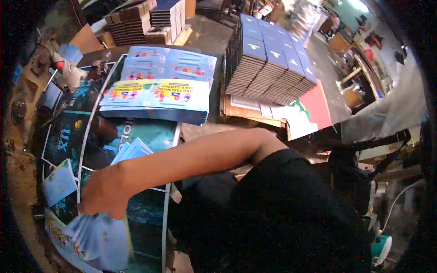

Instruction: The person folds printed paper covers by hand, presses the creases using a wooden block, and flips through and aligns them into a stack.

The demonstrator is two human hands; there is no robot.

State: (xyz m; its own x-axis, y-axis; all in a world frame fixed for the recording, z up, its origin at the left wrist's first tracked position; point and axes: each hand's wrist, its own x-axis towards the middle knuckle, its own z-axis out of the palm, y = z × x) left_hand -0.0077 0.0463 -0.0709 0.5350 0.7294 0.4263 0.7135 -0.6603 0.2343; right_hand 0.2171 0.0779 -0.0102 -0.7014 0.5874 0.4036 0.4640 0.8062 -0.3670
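1. Head view: 1 bare R hand [102, 193], blurred, on 1 fanned bunch of thin pale-blue paper sheets [102, 243], lower L of table; fingers hidden, so can't tell if it grips or just presses. L hand out of view, state unknown.
2. Just L of R hand: 1 pale-blue folded piece [61, 183], yellowish edge.
3. Beyond the forearm: 1 small fan of light-blue sheets [133, 151], qty unclear.
4. Under these: table covering [143, 214], dark teal, smooth, w/ white lines & big pale lettering.
5. Far end: overlapping printed sheets [157, 95], flat, qty unclear; bold lettering, upside down, + multicol. figures.
6. R of those: 1 block of navy hardbacks [268, 63], approx. a dozen tops, yellow emblems on some; boxy, pale page edges.
7. Back: 2 more book stacks [148, 22], adjacent.
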